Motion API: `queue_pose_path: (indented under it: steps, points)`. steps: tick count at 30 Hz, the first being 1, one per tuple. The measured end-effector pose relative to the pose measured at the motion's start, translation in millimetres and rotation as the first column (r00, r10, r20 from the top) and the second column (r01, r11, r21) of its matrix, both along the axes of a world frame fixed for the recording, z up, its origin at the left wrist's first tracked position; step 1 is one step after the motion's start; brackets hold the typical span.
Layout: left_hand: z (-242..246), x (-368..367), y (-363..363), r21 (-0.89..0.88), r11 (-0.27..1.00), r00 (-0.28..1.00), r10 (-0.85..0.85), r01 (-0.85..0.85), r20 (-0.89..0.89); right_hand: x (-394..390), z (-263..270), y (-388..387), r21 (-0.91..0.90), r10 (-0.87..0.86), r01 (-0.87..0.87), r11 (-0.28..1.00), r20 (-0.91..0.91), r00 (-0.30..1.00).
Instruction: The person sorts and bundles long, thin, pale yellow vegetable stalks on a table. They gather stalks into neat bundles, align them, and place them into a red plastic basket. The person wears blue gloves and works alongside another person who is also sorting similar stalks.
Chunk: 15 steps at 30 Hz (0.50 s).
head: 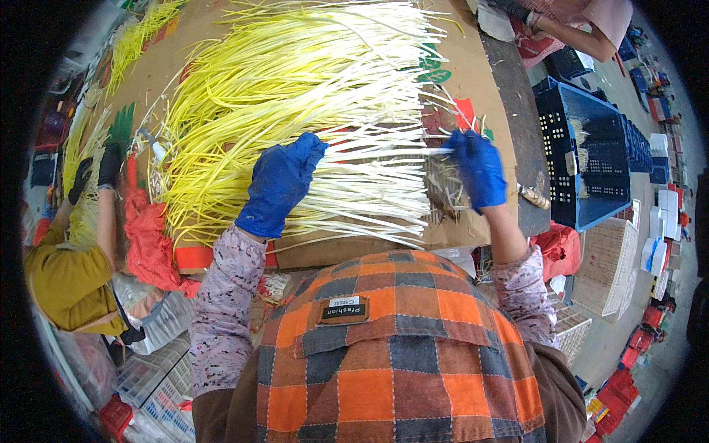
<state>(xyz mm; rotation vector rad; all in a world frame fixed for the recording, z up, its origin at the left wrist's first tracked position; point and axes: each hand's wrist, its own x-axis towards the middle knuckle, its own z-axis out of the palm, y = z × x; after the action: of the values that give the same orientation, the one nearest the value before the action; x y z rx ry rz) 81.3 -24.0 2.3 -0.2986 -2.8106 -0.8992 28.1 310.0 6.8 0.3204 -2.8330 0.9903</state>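
Note:
A wide layer of blanched yellow chives (310, 94) lies before me, yellow leaf tips to the left and white stem ends to the right. My left hand (285, 185), in a blue glove, is closed over the middle of the layer, around chives whose stems run out towards the right. Past the white ends, my right hand (477, 170) wears a blue glove too and is slightly blurred. Its fingers pinch the end of a white stem (437, 151) stretched between both hands. Peeled scraps (451, 180) lie beside and below the right hand.
Printed cardboard (493, 227) covers the table. A wooden-handled tool (534, 197) lies at its right edge, near a blue plastic crate (604, 149). Red cloth (149, 238) hangs at the left. Co-workers' gloved hands (109, 166) are at the left, and another person's arm (573, 39) at upper right.

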Motion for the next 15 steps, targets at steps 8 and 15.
queue_pose_path:
  steps: [8, 15]
  points:
    - [0.2, 1.4, 1.6, 0.015, 1.0, 0.998, -0.02, 0.019, 0.053, 1.8, 28.1, 0.3, -0.006, 0.197, -0.208, 0.978, -0.294, 0.935]
    - [2.5, 6.6, 0.8, 0.041, 0.996, 0.995, -0.08, 0.078, 0.058, 1.9, 24.2, -90.8, -0.077, 0.566, -0.567, 0.82, -0.036, 0.824]
